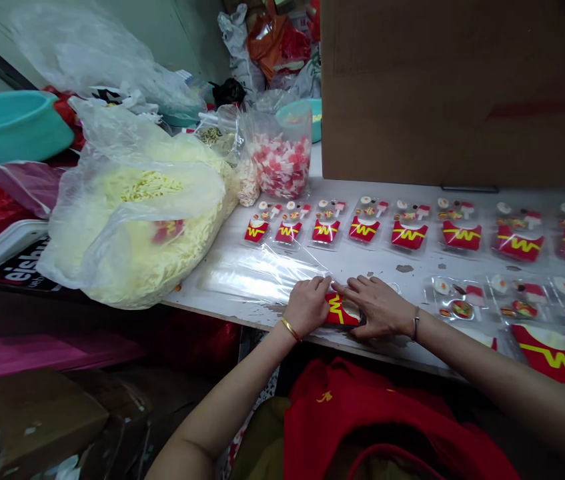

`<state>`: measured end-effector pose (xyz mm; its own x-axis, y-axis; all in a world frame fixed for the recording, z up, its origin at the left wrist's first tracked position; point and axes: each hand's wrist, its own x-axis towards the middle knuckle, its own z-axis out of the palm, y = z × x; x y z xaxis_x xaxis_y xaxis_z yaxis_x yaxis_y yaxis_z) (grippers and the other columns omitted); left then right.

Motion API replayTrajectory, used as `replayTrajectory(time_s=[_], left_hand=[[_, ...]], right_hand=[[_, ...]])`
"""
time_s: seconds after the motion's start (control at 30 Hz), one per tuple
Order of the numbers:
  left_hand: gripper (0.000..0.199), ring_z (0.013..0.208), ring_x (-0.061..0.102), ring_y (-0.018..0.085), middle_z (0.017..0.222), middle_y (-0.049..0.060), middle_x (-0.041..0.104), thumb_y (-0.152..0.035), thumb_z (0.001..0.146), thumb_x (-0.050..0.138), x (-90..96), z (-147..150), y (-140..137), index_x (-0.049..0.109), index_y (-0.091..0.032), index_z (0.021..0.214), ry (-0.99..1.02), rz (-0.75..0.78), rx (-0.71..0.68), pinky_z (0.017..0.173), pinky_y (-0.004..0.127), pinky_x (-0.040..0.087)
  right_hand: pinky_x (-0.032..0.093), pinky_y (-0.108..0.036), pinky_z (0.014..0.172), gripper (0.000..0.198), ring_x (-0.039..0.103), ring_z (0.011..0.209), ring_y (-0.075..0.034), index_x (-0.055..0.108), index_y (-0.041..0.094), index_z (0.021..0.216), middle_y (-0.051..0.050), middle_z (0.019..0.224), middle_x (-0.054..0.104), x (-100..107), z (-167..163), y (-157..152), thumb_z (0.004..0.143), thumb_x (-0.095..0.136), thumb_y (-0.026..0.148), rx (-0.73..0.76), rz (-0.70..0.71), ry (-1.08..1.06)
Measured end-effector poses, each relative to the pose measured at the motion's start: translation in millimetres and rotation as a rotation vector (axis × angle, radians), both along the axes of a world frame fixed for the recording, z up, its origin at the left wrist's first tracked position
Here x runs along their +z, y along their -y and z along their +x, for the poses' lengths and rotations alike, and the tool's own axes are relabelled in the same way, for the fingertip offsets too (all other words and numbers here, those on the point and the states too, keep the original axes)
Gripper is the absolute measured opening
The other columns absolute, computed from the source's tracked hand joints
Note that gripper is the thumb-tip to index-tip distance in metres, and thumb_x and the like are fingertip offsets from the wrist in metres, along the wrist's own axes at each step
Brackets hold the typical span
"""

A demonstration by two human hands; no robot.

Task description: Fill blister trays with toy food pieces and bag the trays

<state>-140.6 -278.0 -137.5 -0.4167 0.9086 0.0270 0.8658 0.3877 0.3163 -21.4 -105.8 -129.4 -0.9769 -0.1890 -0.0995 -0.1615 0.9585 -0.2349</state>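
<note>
A small red fries box (343,312) with a yellow zigzag lies at the table's front edge, between my two hands. My left hand (308,308) is closed at its left side, fingertips on the edge of a clear plastic bag. My right hand (381,309) rests over the box's right part, its fingers spread and its thumb near the lower edge. The right index fingertip comes close to the left fingertips. Flat clear plastic bags (242,277) spread to the left of the box. Part of the box is hidden beneath my right hand.
Clear packs with red fries boxes (363,228) and small food charms line the table in two rows. A big bag of pale yellow pieces (192,250) stands left, behind it a bag of pink-white pieces (282,163). A cardboard box (452,93) blocks the back right.
</note>
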Motion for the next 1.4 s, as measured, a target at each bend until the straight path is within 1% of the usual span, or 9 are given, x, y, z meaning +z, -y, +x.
replayTrajectory(time_s=[0.23, 0.4, 0.53, 0.8, 1.03, 1.13, 1.2, 1.3, 1.4], left_hand=[[0.042, 0.111, 0.047, 0.027, 0.116, 0.012, 0.056, -0.011, 0.077, 0.049, -2.1, 3, 10, 0.05, -0.018, 0.118, -0.164, -0.001, 0.077, 0.091, 0.041, 0.038], [0.011, 0.09, 0.054, 0.028, 0.088, 0.012, 0.062, -0.021, 0.082, 0.049, -4.1, 0, 28, 0.059, -0.017, 0.084, -0.224, -0.154, 0.197, 0.078, 0.043, 0.035], [0.021, 0.081, 0.057, 0.023, 0.076, 0.008, 0.064, -0.022, 0.086, 0.044, -7.0, 2, 36, 0.057, -0.017, 0.07, -0.145, -0.18, 0.158, 0.074, 0.039, 0.031], [0.016, 0.075, 0.058, 0.021, 0.073, 0.006, 0.066, -0.019, 0.078, 0.052, 6.2, 21, 30, 0.055, -0.018, 0.062, -0.074, -0.122, 0.175, 0.075, 0.039, 0.03], [0.014, 0.081, 0.058, 0.023, 0.078, 0.007, 0.067, -0.021, 0.081, 0.051, 7.8, 43, 12, 0.061, -0.018, 0.071, -0.003, -0.126, 0.013, 0.08, 0.041, 0.032], [0.015, 0.086, 0.057, 0.021, 0.085, 0.005, 0.066, -0.028, 0.085, 0.051, 20.8, 21, 8, 0.063, -0.02, 0.081, 0.103, -0.135, -0.138, 0.079, 0.037, 0.033], [0.019, 0.095, 0.055, 0.022, 0.098, 0.006, 0.064, -0.034, 0.087, 0.051, 27.9, -4, 3, 0.063, -0.024, 0.098, 0.108, -0.101, -0.177, 0.082, 0.036, 0.034], [0.038, 0.114, 0.047, 0.025, 0.122, 0.007, 0.055, -0.039, 0.081, 0.061, 27.7, -37, -8, 0.057, -0.031, 0.118, 0.11, -0.113, -0.282, 0.093, 0.038, 0.033], [0.052, 0.125, 0.04, 0.028, 0.134, 0.006, 0.047, -0.043, 0.074, 0.069, 18.0, -55, -21, 0.054, -0.036, 0.123, 0.126, -0.184, -0.419, 0.1, 0.041, 0.03]], right_hand=[[0.036, -0.04, 0.08, 0.09, 0.048, 0.096, -0.03, 0.035, 0.017, 0.141, -0.014, 0.109, 0.053, -3, 6, 5, 0.064, 0.064, 0.054, -0.033, -0.02, -0.019], [0.036, -0.039, 0.08, 0.091, 0.048, 0.096, -0.03, 0.032, 0.019, 0.142, -0.013, 0.107, 0.053, -6, 7, 9, 0.064, 0.064, 0.054, -0.05, -0.028, -0.032], [0.037, -0.039, 0.077, 0.091, 0.048, 0.097, -0.031, 0.029, 0.022, 0.144, -0.014, 0.107, 0.054, -7, 4, 11, 0.068, 0.06, 0.06, -0.108, -0.024, -0.038], [0.04, -0.038, 0.07, 0.087, 0.051, 0.095, -0.033, 0.027, 0.027, 0.145, -0.014, 0.106, 0.055, -8, 2, 15, 0.072, 0.052, 0.067, -0.226, 0.018, -0.023], [0.04, -0.044, 0.078, 0.089, 0.05, 0.099, -0.034, 0.028, 0.021, 0.144, -0.017, 0.111, 0.055, -7, 1, 17, 0.072, 0.054, 0.065, -0.234, 0.003, -0.035], [0.032, -0.053, 0.096, 0.092, 0.044, 0.115, -0.037, 0.032, 0.019, 0.142, -0.019, 0.127, 0.049, -7, 8, 8, 0.07, 0.053, 0.073, -0.158, -0.035, -0.093], [0.019, -0.056, 0.106, 0.078, 0.032, 0.129, -0.037, 0.037, 0.022, 0.139, -0.017, 0.138, 0.042, -9, 13, 5, 0.078, 0.044, 0.071, -0.162, -0.046, -0.143], [0.012, -0.059, 0.109, 0.054, 0.021, 0.137, -0.034, 0.046, 0.025, 0.132, -0.013, 0.14, 0.043, -15, 18, 7, 0.09, 0.036, 0.057, -0.207, -0.033, -0.171], [0.01, -0.062, 0.108, 0.049, 0.02, 0.138, -0.034, 0.051, 0.025, 0.126, -0.013, 0.137, 0.046, -17, 14, 12, 0.089, 0.042, 0.055, -0.236, -0.008, -0.168]])
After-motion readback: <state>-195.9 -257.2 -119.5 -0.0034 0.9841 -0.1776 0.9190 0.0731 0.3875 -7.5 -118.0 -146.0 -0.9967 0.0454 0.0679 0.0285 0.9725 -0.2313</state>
